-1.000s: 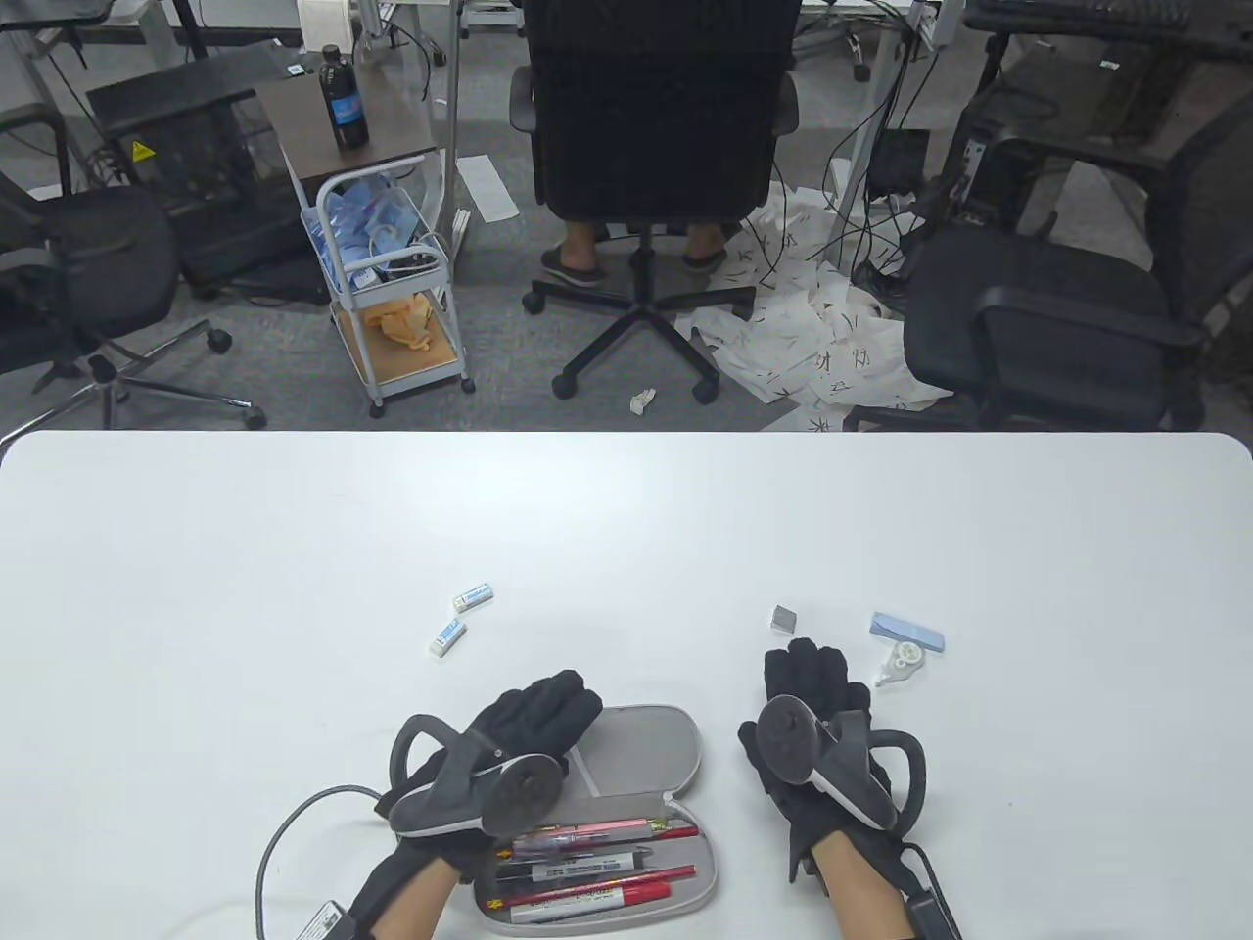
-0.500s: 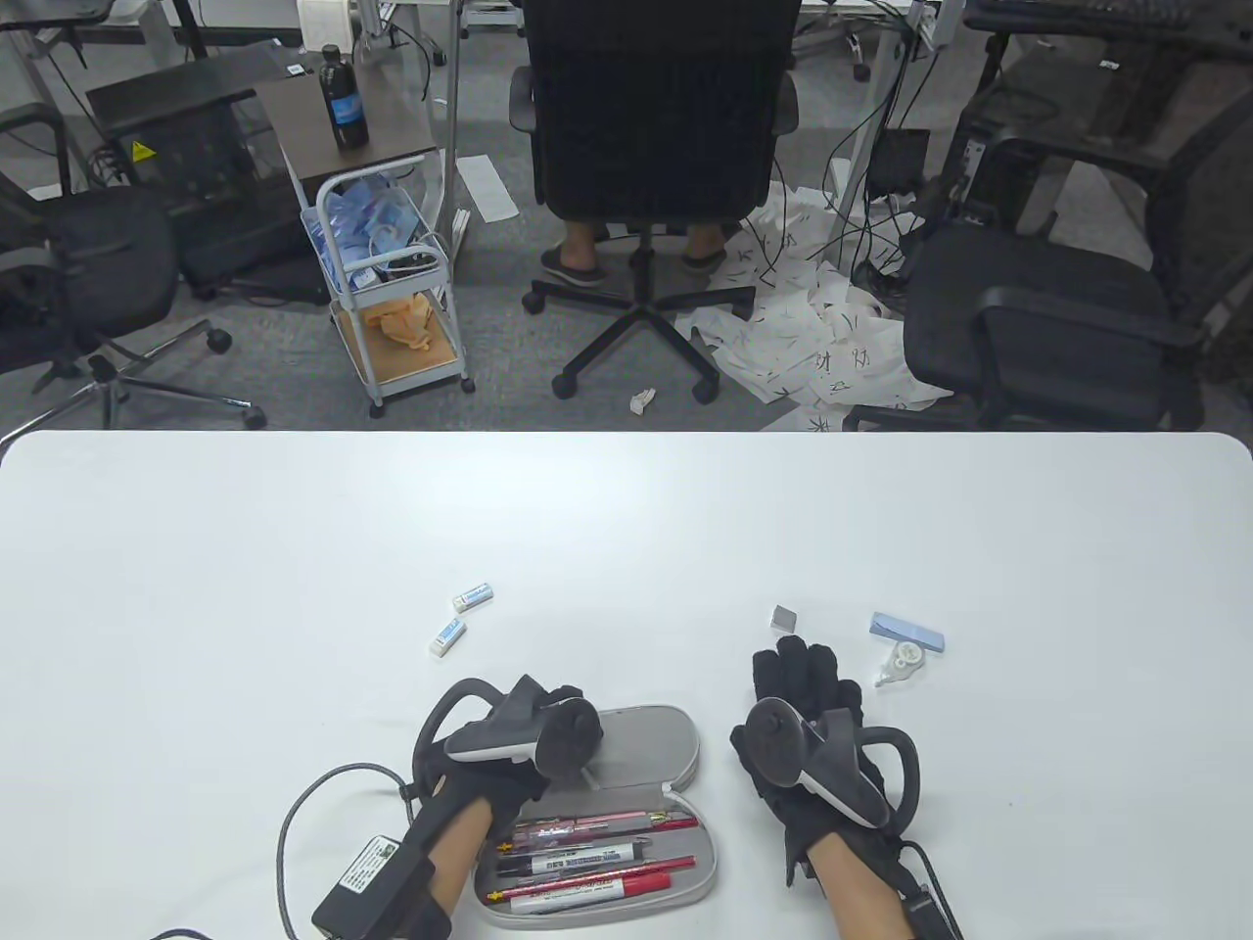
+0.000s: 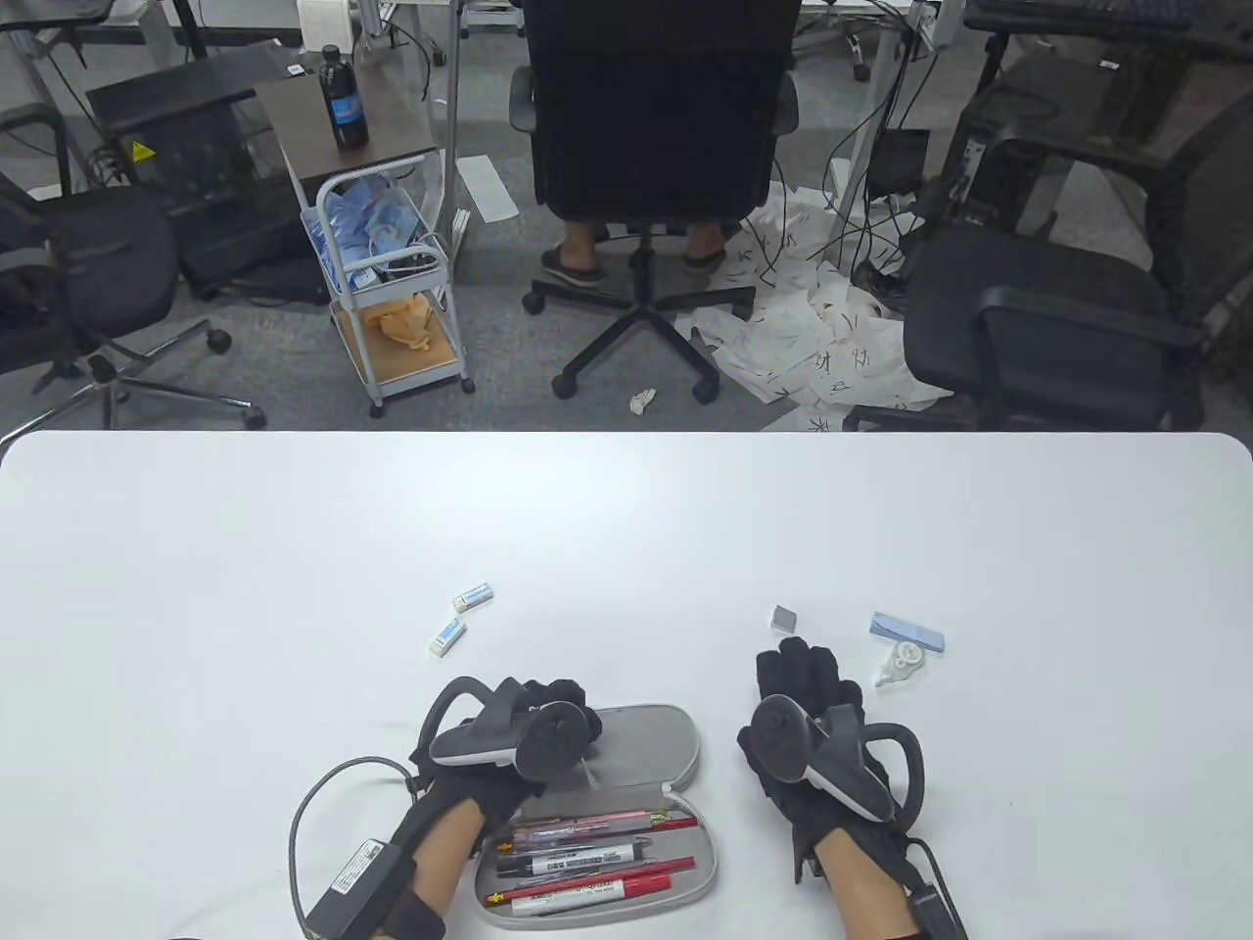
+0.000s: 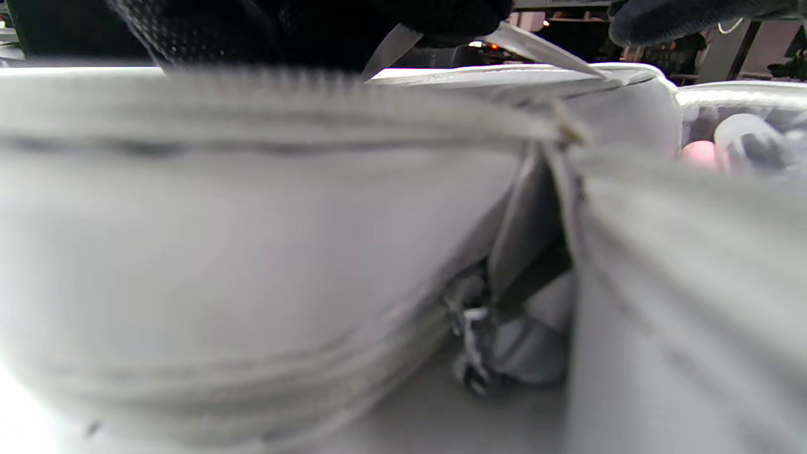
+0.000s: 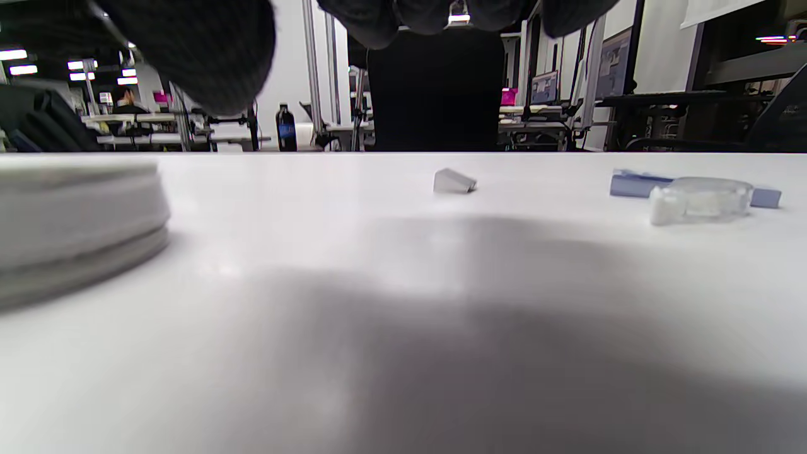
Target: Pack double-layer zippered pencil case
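The grey zippered pencil case [image 3: 651, 749] lies open near the front edge. Its near half holds several pens and markers [image 3: 587, 862]. My left hand [image 3: 548, 729] curls over the left part of the far half. In the left wrist view its fingertips [image 4: 441, 19] pinch a thin grey flap [image 4: 391, 47] of the case [image 4: 252, 252]. My right hand [image 3: 805, 681] rests flat on the table right of the case, fingers spread and holding nothing. The case's edge shows in the right wrist view [image 5: 75, 214].
Two small white erasers [image 3: 473, 597] [image 3: 446, 637] lie left of centre. A small grey block [image 3: 784, 617], a blue pad [image 3: 908, 632] and a correction tape [image 3: 901, 666] lie just beyond my right hand. The block [image 5: 454, 181] and tape [image 5: 700, 198] show in the right wrist view.
My left hand rolled from lying stretched across the case's far half to curling over its left part, pinching the flap. My right hand shifted only slightly.
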